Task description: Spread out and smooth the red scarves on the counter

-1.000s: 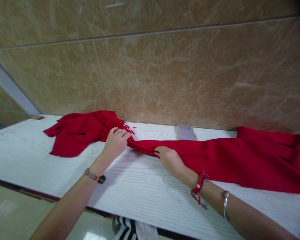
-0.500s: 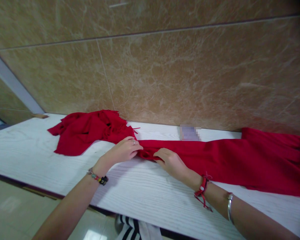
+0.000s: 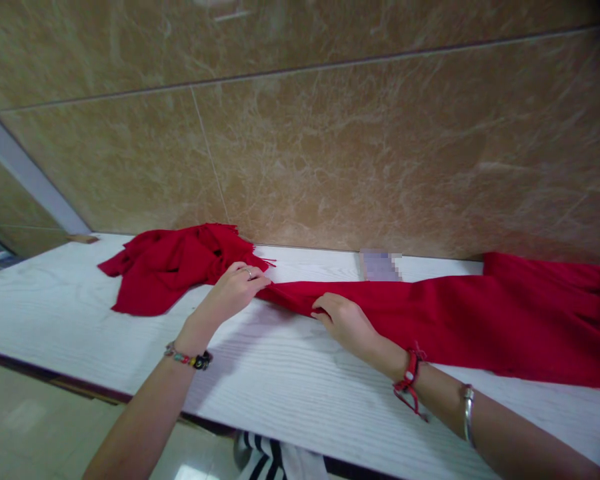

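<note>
A long red scarf (image 3: 445,320) with a fringed end lies along the white table (image 3: 260,373). My left hand (image 3: 235,290) pinches the scarf where it narrows, just right of the bunched, fringed part. Farther right, my right hand (image 3: 344,321) grips the near edge of the same scarf, thumb and fingers closed on the cloth. Between the two hands the fabric is drawn into a narrow, folded strip. To the right it spreads wide and flat, with loose folds at the far right edge of the view.
Behind the table rises a brown marble-tiled wall (image 3: 330,153). A small blurred, greyish flat item (image 3: 379,265) lies against it. At the back left corner sits a small brown block (image 3: 83,238). Below the front edge, black-and-white striped cloth (image 3: 267,457) shows above the tiled floor (image 3: 25,413).
My left hand has slid a little to the left, pulling the scarf between my hands into a straighter, tighter strip. My right hand has barely moved.
</note>
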`<state>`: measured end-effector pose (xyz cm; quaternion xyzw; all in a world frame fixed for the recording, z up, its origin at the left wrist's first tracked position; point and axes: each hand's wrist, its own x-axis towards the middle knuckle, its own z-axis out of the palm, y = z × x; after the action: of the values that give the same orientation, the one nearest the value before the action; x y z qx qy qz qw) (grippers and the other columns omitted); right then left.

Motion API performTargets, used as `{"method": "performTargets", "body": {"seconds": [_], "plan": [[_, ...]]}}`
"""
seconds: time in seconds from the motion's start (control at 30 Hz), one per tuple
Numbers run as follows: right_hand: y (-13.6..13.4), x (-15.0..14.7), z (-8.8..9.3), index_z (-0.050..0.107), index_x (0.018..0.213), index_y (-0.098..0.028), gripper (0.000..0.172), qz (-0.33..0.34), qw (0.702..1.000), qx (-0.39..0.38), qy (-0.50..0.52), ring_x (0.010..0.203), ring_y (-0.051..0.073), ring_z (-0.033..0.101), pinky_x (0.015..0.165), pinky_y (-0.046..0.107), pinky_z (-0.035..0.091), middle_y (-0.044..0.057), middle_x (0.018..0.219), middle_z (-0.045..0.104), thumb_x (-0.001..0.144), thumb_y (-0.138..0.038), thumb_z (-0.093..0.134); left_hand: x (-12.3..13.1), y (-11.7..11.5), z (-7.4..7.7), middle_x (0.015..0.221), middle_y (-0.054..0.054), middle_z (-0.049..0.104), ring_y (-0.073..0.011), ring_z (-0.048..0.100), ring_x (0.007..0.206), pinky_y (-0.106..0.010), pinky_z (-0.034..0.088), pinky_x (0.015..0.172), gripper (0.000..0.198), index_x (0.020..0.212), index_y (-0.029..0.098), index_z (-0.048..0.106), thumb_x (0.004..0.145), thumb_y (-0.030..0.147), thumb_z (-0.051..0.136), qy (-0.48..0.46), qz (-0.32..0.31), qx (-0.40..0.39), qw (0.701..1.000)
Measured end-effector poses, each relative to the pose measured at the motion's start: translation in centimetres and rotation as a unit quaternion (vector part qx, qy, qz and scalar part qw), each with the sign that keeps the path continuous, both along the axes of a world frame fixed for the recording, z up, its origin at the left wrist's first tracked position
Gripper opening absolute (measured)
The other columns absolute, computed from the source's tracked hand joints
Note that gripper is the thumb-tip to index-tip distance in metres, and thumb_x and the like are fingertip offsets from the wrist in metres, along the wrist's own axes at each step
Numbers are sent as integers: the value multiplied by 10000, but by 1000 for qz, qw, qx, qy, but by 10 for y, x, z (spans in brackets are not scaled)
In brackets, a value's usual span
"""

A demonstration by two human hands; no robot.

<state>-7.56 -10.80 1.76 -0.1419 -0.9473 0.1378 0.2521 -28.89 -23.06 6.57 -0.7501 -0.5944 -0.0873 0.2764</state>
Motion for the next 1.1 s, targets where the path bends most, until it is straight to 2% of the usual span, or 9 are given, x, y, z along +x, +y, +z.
{"method": "performTargets", "body": {"seconds": [0.17,0.23,0.3,0.4,0.5,0.67,0.8,0.97,1.1], "plan": [[-13,-20,22,570,1008,-153,299,19,999,24,-13,895,195,552,764,315,444,87,944,610,750,-298,609,5,1,-3,817,-51,584,-155,518,812,-287,417,779,180,880,141,625,851,135,447,-49,-36,36,998],[-20,-32,26,581,987,-146,268,19,999,34,-18,881,196,558,757,308,445,90,930,617,761,-289,595,5,0,-4,842,-58,570,-154,519,822,-268,431,762,180,897,131,617,853,144,443,-68,-27,35,997],[-24,-42,24,605,920,-140,158,6,999,47,-24,844,191,571,740,295,446,90,887,633,803,-218,534,3,-1,-4,859,-58,560,-146,526,819,-247,439,741,187,917,131,609,855,142,433,-84,-16,21,996],[-23,-49,13,622,857,-147,183,-11,999,46,-6,790,168,587,712,265,446,80,835,649,852,-154,440,-1,-2,-3,890,-52,561,-139,534,821,-230,443,727,195,902,144,609,828,101,433,-78,4,-36,996],[-18,-48,1,627,847,-154,171,2,998,40,40,778,152,587,709,242,443,68,818,653,853,-170,456,-7,-1,-3,899,-55,577,-161,539,832,-269,438,747,206,860,147,608,764,56,450,-31,69,-77,994],[-19,-44,-8,625,795,-151,145,44,993,86,68,692,139,573,641,225,438,45,735,635,831,-139,485,-26,-8,-1,866,-68,597,-218,530,850,-350,410,736,248,835,152,602,673,21,468,54,183,-73,979],[-24,-40,-10,621,810,-154,155,74,985,142,66,681,139,561,623,229,421,40,738,626,822,-95,478,-52,-30,17,910,-81,595,-250,494,916,-400,369,787,300,865,158,602,667,-4,446,95,234,-38,967],[-26,-36,-6,605,767,-153,173,115,976,181,24,644,135,538,590,240,393,28,702,604,832,-93,457,-100,-79,44,927,-109,581,-279,464,970,-446,329,835,268,860,134,603,710,23,410,102,282,-24,954],[-31,-34,-4,582,735,-162,140,175,962,208,-3,651,137,521,591,249,381,16,703,589,820,-106,485,-112,-108,35,830,-51,597,-192,529,827,-314,399,764,242,808,180,621,717,70,425,69,255,-99,959]]}}
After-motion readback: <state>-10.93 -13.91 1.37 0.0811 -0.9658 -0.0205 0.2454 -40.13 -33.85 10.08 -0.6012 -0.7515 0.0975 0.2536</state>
